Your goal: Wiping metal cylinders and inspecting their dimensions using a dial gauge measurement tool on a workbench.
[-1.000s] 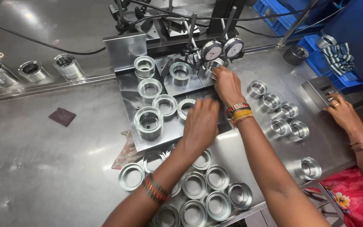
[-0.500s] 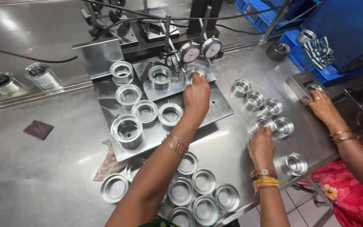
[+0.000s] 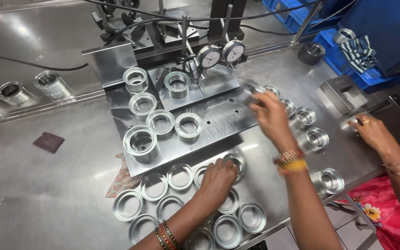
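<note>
My left hand (image 3: 216,179) rests among several shallow metal rings (image 3: 180,176) at the table's front, its fingers curled on one ring (image 3: 237,162) by the plate's edge. Further right and back, my right hand (image 3: 270,115) pinches a blurred metal ring (image 3: 252,94) beside the row of taller rings (image 3: 317,138). On the steel plate (image 3: 218,118) stand more rings (image 3: 188,126), and another ring (image 3: 178,84) sits under the two dial gauges (image 3: 221,54).
A co-worker's hand (image 3: 372,133) lies at the right near a grey metal block (image 3: 343,92). Blue crates (image 3: 348,62) stand at the back right. Two cylinders (image 3: 52,84) sit at the back left, a dark pad (image 3: 48,141) on the left, and a patterned cloth (image 3: 122,178) under the plate.
My left hand has drawn back from the gauges to the front rings. My right hand has moved away from the right-hand rings toward the plate's far right corner.
</note>
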